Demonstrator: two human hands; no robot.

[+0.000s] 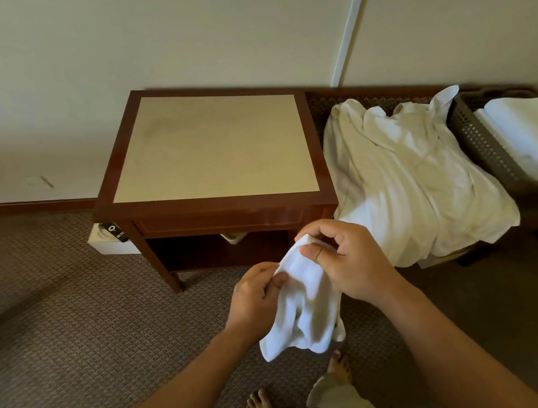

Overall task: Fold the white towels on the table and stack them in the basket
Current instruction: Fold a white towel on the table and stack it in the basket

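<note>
a person's two bare forearms reach forward over a patterned carpet, both hands gripping one small white towel in mid-air. the left hand has its fingers curled, pinching the towel's left edge between thumb and fingers. the right hand sits slightly higher, thumb pressed on the top corner with the fingers curled round it. the rest of the towel hangs bunched below the hands, touching nothing else. ahead stands a wooden side table with a pale top. just right of it, a heap of unfolded white towels lies draped over a low bench. at the far right, a grey perforated basket holds folded white towels, stacked inside it.
</note>
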